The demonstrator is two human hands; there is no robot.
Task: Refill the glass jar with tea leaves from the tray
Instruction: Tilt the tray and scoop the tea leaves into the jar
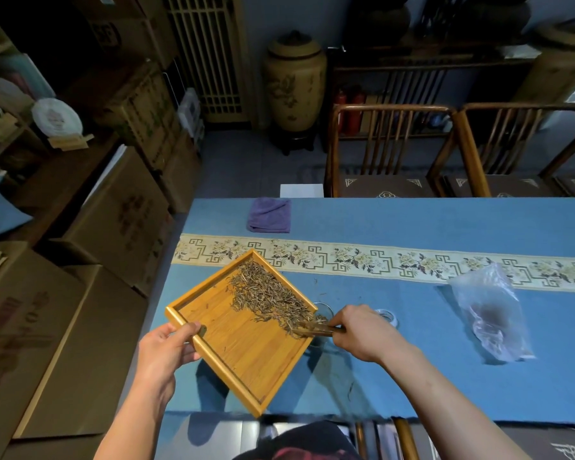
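Observation:
My left hand [166, 343] grips the near-left edge of a square bamboo tray [246, 353], held tilted above the blue table. Dry tea leaves [269, 293] lie piled along the tray's far-right side, down to its right corner. My right hand [359, 330] pinches a thin wooden scoop [316, 328] whose tip lies in the leaves at that corner. The glass jar [322, 308] stands under the corner, mostly hidden by the tray; only part of its rim shows.
A glass lid [387, 317] lies right of my right hand. A crumpled clear plastic bag [492, 313] sits farther right. A folded purple cloth [269, 215] lies at the table's far side. Wooden chairs [392, 151] stand beyond, cardboard boxes [80, 260] on the left.

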